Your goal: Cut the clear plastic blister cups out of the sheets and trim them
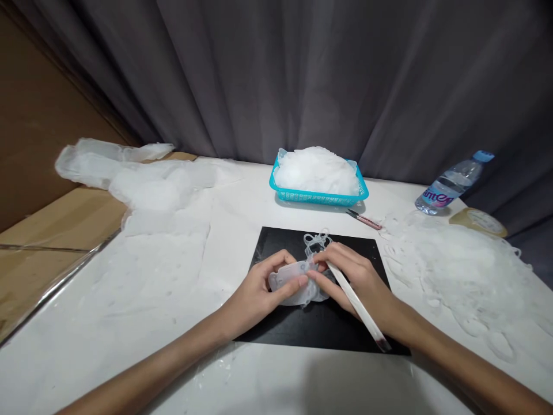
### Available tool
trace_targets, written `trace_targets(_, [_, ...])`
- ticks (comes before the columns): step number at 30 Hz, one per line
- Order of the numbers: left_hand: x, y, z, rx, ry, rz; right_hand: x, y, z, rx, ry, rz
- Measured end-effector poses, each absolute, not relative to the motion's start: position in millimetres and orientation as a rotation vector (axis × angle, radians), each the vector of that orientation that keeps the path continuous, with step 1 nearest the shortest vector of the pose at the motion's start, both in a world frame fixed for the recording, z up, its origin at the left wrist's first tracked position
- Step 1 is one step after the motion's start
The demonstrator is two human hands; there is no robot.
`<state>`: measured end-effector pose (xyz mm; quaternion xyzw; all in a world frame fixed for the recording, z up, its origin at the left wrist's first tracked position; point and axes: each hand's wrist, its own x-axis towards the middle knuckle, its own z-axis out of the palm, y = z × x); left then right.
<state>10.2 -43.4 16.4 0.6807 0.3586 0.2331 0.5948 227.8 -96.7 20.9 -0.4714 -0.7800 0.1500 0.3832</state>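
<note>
Over a black mat (276, 331), my left hand (263, 286) grips a translucent, frosted molded piece (290, 273) between thumb and fingers. My right hand (352, 274) pinches the right side of this piece, its thumb and index finger close to the left thumb. A slim white-handled tool (356, 304) lies across the right palm, its dark-tipped end pointing toward me; its other end is hidden by the fingers. Thin translucent loops of trim (318, 239) stick out beyond the right fingertips.
A blue basket (319, 199) heaped with white translucent pieces stands at the back. Small red-handled snips (364, 219) lie near it. On the right are a trim pile (475, 276), a water bottle (453, 184) and a tape roll (478, 222). Clear bags (151, 184) and cardboard (64, 230) are left.
</note>
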Motion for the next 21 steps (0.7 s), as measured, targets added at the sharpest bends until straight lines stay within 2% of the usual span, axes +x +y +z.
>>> trace_targets(11, [13.2,-47.5,16.6,1.718,0.87,0.557,225.0,-99.2,24.7,-1.236,-2.087,0.147])
trace_targets(16, [12.0,-33.3,7.4,1.497,0.974,0.711,223.3,-98.7,18.1,-1.255,-2.207,-0.015])
trace_targets(21, [9.6,-26.5,6.7,1.41,0.954,0.703,226.1,-98.6,16.8,-1.265,-2.176,0.018])
